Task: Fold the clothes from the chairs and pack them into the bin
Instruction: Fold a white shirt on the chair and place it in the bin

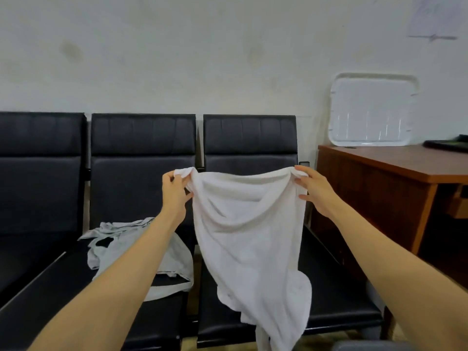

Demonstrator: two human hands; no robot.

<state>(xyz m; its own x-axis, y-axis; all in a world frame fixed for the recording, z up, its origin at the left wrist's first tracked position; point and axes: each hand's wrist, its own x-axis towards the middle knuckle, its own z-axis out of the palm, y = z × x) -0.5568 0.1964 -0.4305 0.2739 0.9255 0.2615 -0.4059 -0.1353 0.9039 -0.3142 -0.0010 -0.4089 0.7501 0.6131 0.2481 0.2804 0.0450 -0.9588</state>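
Head view shows both bare arms stretched forward. The left grip pinches one top corner of a white garment between thumb and curled fingers. The right grip pinches the other top corner, its lower fingers lying straighter along the cloth's edge. The white garment hangs between them at the centre, sagging along its top edge and trailing toward 6 o'clock in front of the right chair of a black row. At 8 o'clock from it, a crumpled grey garment lies on the seat of the middle chair, partly hidden by the left forearm. At 3 o'clock stands a wooden desk, with a white tray leaning upright against the wall.
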